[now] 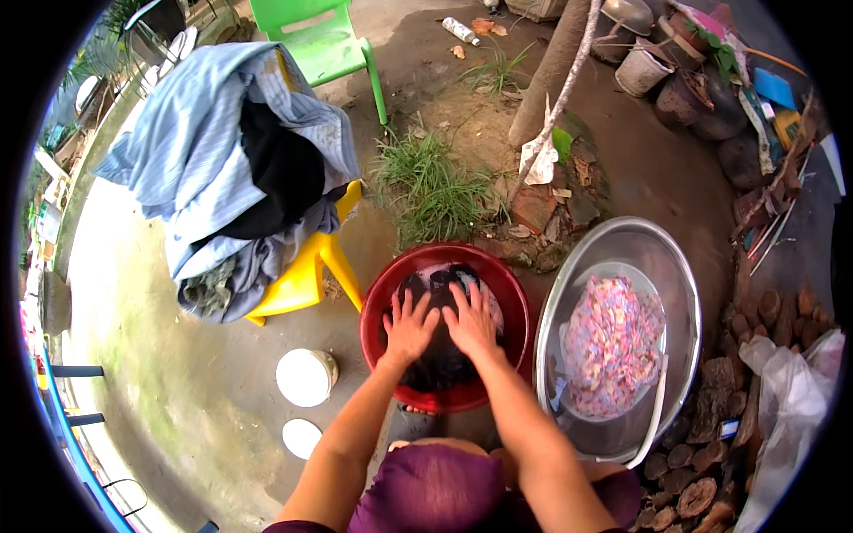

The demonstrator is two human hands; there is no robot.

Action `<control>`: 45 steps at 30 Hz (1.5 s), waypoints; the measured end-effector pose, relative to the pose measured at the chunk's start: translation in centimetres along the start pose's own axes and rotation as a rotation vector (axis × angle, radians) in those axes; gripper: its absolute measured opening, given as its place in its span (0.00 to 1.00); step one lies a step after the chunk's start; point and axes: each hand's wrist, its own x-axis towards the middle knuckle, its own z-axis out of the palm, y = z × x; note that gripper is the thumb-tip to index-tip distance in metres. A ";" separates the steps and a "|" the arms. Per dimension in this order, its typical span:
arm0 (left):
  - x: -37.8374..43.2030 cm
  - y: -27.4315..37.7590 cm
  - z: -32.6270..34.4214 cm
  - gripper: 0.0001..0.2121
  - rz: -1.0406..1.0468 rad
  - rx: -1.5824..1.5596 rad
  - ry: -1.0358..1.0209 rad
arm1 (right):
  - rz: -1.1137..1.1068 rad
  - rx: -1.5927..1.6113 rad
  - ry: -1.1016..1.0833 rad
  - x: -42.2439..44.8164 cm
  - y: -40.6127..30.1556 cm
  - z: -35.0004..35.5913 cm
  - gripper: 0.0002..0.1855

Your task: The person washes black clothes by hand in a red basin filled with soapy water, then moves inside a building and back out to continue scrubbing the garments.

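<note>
A red plastic basin (512, 280) stands on the ground before me, with dark wet cloth (433, 370) and some suds inside. My left hand (410, 328) is spread over the left part of the cloth, palm down. Beside it, my right hand (474, 320) lies over the right part, fingers also apart. Neither hand grips anything; whether the palms press on the cloth or hover just above it, I cannot tell. To the right sits a large metal basin (616, 236) holding a heap of pink patterned fabric (613, 346) in water.
Blue and black clothes (206, 153) are piled on a yellow plastic chair (300, 280) at left. A white tub (306, 378) and a white round lid (302, 438) rest on the concrete. A green chair (326, 46), a tree trunk (550, 73), and stacked firewood (696, 466) surround the area.
</note>
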 end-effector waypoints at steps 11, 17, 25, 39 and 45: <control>5.7 1.2 3.9 0.15 0.295 0.361 0.087 | 0.156 0.019 -0.093 3.1 4.4 4.3 0.16; 9.6 1.8 3.0 0.19 0.147 0.371 -0.030 | 0.222 0.167 -0.134 4.7 5.4 1.6 0.23; 6.3 -0.1 2.1 0.18 -0.130 -0.737 -0.189 | 0.513 1.502 -0.297 4.6 5.3 -1.8 0.22; -4.6 1.0 2.4 0.13 0.217 0.300 0.101 | 0.171 0.036 0.115 -6.9 1.4 4.3 0.25; 3.5 -0.2 4.0 0.13 0.344 0.369 0.134 | 0.177 -0.004 0.025 -0.2 4.4 5.9 0.19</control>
